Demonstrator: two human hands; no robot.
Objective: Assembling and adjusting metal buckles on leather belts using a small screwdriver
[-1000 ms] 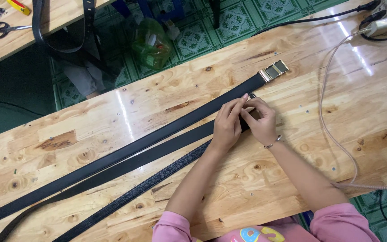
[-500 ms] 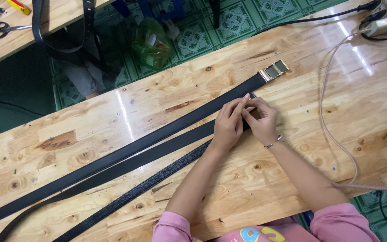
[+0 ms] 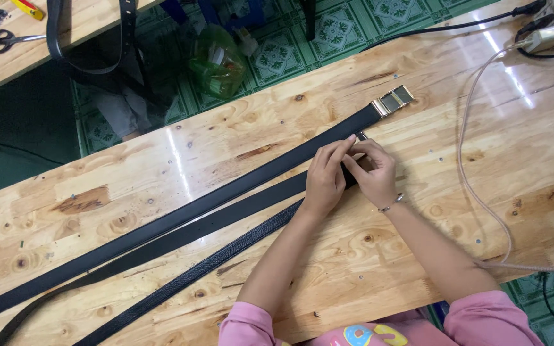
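My left hand (image 3: 324, 181) and right hand (image 3: 372, 172) meet over the end of the middle black leather belt strap (image 3: 226, 214), fingers curled and pinched shut on it. What sits at that end is mostly covered by my fingers; only a small bit of metal (image 3: 361, 136) peeks out above my fingertips, and I cannot tell what it is.

Just beyond my fingertips runs the long smooth black belt (image 3: 181, 218) with a gold and dark rectangular buckle (image 3: 392, 100) at its end, lying flat on the pale knotty wooden desk (image 3: 238, 134). On the near side of my left wrist lies a third, grainy black strap (image 3: 200, 269), whose end passes under my forearm. All three straps run off the left edge (their far ends are cut off).

Well to the right of my fingers a thin pinkish cable (image 3: 476, 186) loops across the desk. At the far upper left, another wooden desk holds black-handled scissors (image 3: 1, 41), partly cropped.
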